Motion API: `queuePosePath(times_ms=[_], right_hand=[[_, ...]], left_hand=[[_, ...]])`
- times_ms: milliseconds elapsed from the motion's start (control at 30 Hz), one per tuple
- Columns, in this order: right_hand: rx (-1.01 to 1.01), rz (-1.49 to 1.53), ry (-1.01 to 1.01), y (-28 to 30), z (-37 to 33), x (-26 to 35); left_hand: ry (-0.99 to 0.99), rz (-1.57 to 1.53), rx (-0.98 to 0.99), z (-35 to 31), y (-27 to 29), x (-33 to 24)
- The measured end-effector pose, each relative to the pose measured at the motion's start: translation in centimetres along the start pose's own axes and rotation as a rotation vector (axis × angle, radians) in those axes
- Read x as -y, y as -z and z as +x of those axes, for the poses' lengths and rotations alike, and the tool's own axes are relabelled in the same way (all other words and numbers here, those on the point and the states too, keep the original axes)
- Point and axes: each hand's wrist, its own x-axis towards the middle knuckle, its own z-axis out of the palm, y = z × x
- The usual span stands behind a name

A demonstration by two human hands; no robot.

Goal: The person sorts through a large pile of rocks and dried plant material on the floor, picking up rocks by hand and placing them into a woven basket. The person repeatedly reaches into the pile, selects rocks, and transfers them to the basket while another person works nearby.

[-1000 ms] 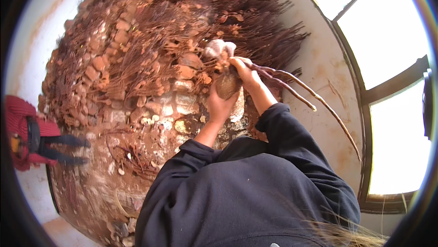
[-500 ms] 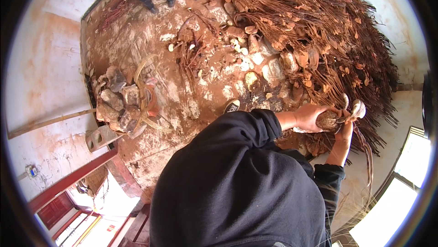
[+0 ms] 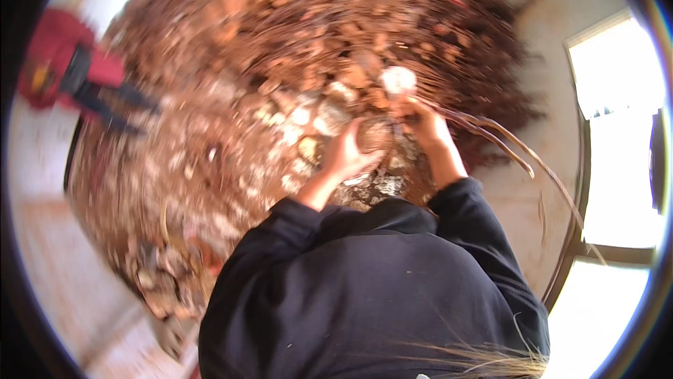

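Observation:
My left hand (image 3: 350,155) curls around a rounded, rough brown lump (image 3: 376,136), which looks like a stone. Close on its right, my right hand (image 3: 424,123) is closed on long brown stems (image 3: 484,127) that trail off to the right. A pale, roundish end (image 3: 398,80) sticks out just beyond the right fingers; glare washes out its detail. Both hands are held in front of my chest, near each other. Whether the lump and the stems are joined is hidden between the hands.
Beyond my hands rises a big heap of brown stems and clumps (image 3: 336,36), smeared by motion. Pale stones (image 3: 329,116) lie at its near edge. A person in red (image 3: 59,64) stands far left. Rubble (image 3: 165,277) sits lower left; a bright window (image 3: 620,176) is at right.
My view has swung to the right, so the scene has shifted left. My hands now sit nearer the middle, still holding the lump and stems. The person in red shows more fully.

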Motion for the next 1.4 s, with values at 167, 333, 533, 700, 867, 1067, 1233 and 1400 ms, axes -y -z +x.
queuePosePath(times_ms=[167, 333, 533, 700, 867, 1067, 1233, 1400], right_hand=[[0.004, 0.583, -0.301, -0.6, -0.3, 2.5], [-0.168, 0.448, -0.332, -0.7, -2.0, 0.4], [-0.194, 0.440, -0.274, -1.1, -2.9, 3.8], [-0.216, 0.496, -0.172, -0.9, -2.9, -0.4], [-0.297, 0.399, -0.289, -1.0, -3.3, -0.3], [-0.299, 0.574, -0.370, -1.2, -2.9, -0.5], [-0.217, 0.534, -0.488, -1.1, -2.7, 1.7], [-0.238, 0.484, -0.534, -2.2, -2.4, 2.5]], left_hand=[[0.121, 0.088, 0.018, 0.1, -0.5, -1.1], [0.093, 0.342, 0.133, 0.5, -0.8, -2.2], [0.041, 0.467, 0.205, 0.4, -2.0, -2.9], [-0.092, 0.478, 0.184, -0.3, -3.2, -2.8], [-0.148, 0.465, 0.170, -0.4, -3.2, -2.5], [-0.229, 0.468, 0.201, -0.4, -3.1, -0.8], [-0.288, 0.443, 0.131, -1.0, -2.7, -0.5], [-0.317, 0.477, 0.053, -1.6, -2.3, -0.2]])
